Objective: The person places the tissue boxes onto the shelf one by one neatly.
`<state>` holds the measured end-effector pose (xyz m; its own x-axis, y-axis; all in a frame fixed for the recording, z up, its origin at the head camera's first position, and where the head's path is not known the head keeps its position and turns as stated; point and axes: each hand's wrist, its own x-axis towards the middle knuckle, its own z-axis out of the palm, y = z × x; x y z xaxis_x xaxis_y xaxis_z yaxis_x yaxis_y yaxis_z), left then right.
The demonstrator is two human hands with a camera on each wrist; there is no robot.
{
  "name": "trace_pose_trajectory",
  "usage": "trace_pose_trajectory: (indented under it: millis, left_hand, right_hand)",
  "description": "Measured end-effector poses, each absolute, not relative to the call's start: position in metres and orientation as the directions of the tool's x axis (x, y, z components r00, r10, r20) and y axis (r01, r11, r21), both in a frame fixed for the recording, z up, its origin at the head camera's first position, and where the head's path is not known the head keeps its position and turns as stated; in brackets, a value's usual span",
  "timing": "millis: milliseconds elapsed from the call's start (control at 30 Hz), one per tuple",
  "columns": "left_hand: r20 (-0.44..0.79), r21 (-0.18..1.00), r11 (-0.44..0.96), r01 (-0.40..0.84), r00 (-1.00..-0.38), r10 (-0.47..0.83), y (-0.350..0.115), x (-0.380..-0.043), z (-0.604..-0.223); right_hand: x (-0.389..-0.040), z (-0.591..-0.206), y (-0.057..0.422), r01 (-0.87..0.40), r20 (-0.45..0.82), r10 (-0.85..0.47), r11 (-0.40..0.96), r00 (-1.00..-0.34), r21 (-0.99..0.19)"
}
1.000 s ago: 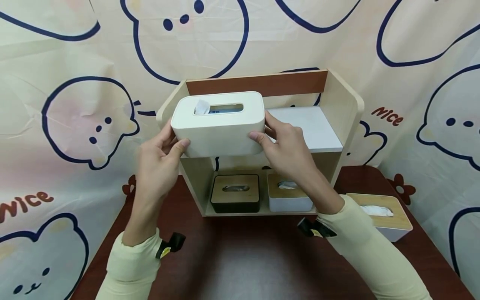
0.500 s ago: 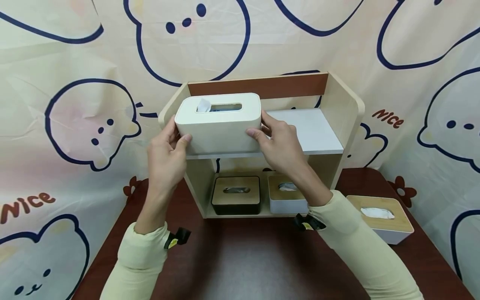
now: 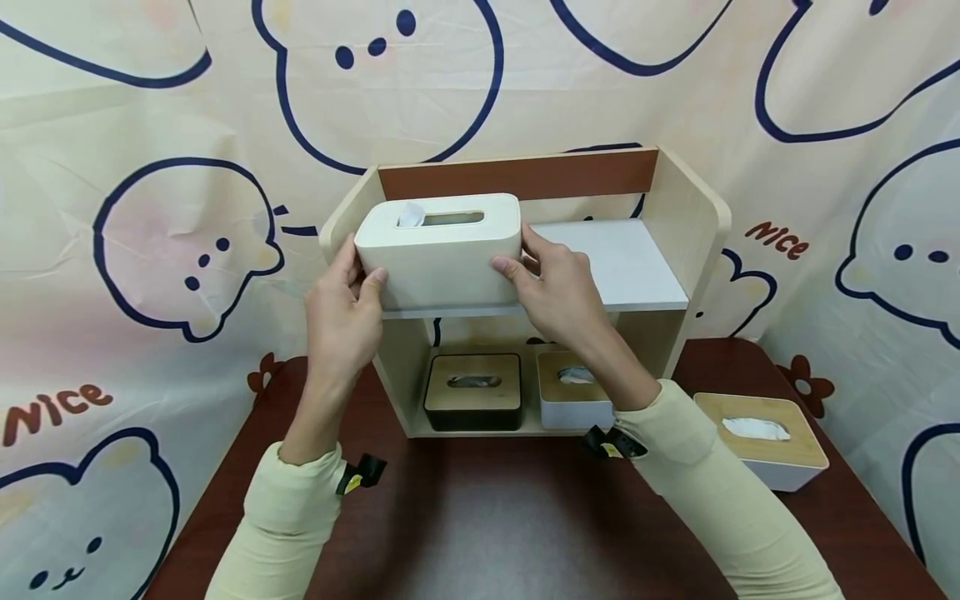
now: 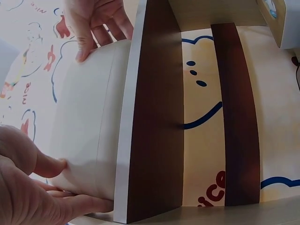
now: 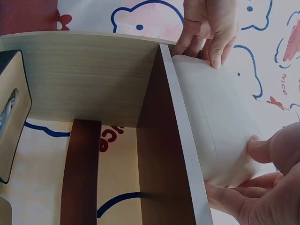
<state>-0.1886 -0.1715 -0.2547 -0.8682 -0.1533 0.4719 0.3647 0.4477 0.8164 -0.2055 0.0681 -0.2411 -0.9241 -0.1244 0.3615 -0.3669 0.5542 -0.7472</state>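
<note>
A white tissue box [image 3: 442, 271] with an oval slot and a bit of tissue showing sits at the left of the upper white shelf [image 3: 622, 262]. My left hand [image 3: 341, 312] grips its left end, thumb on the front face. At its right end my right hand [image 3: 558, 292] holds it the same way, fingers along the side. The left wrist view has the tissue box [image 4: 86, 122] right at the shelf's edge [image 4: 126, 140], a hand at each end. In the right wrist view the tissue box [image 5: 215, 126] lies along that edge too.
On the lower shelf stand a black tissue box with a wooden lid [image 3: 472, 396] and a white one with a wooden lid [image 3: 573, 400]. Another wooden-lidded white box [image 3: 761, 442] stands on the dark table [image 3: 487, 533] at the right. A patterned cloth [image 3: 150, 108] hangs behind.
The white tissue box has come down onto the upper shelf and shifted slightly right in the head view. Both hands have kept hold of it throughout.
</note>
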Motion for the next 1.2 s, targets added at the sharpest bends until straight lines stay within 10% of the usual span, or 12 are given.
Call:
trace_pose_trajectory:
  millis: [667,1200]
  left_hand:
    - [0.457,0.797,0.499,0.341,-0.880,-0.128,-0.170,-0.130,-0.280]
    - [0.366,0.782,0.563,0.268,-0.928,-0.067,-0.141,-0.105,-0.379]
  right_hand:
    - [-0.162,-0.264,0.105,-0.366,0.344,-0.136,0.484,-0.929,-0.795]
    - [-0.087,-0.352,0.152,-0.300,0.321,-0.052,0.520,-0.946,-0.800]
